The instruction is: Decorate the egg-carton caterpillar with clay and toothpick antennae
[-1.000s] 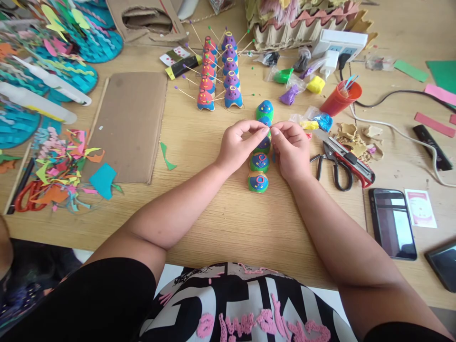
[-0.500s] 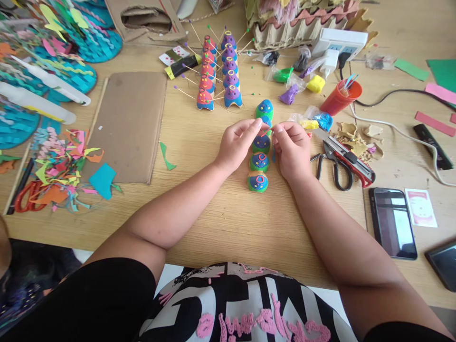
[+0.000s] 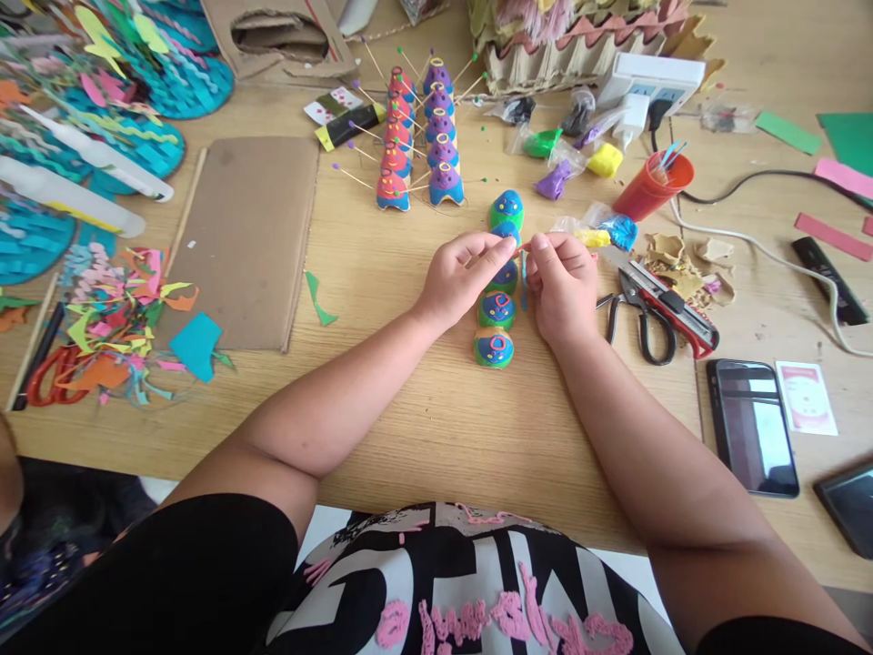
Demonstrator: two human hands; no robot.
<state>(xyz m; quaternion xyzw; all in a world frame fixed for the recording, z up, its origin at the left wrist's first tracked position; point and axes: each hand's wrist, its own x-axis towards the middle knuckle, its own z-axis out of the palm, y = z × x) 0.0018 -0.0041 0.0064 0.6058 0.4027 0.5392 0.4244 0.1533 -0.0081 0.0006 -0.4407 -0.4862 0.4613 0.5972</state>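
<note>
A row of blue and green bumps with small faces (image 3: pixel 496 310) runs down the middle of the wooden table. Two of the nearest bumps carry a red-pink loop. Over the upper bumps, my left hand (image 3: pixel 464 277) is closed in a pinch, thumb against forefinger. My right hand (image 3: pixel 563 284) is pinched too, its fingertips just right of the left ones. A tiny red strand shows between the fingertips, mostly hidden, and I cannot make out which hand grips it. A thin blue stick (image 3: pixel 525 280) hangs at the right fingers.
Painted caterpillar rows (image 3: pixel 445 182) with pins stand behind. Cardboard (image 3: pixel 238 246) and paper scraps (image 3: pixel 123 327) lie left. To the right are a red cup (image 3: pixel 653 188), clay bags (image 3: pixel 604 161), pliers (image 3: pixel 645 314), a cutter (image 3: pixel 672 305) and a phone (image 3: pixel 754 428).
Both hands have shifted slightly at the fingertips. The red strand between them shows less than before, and the left fingertips have moved a little right.
</note>
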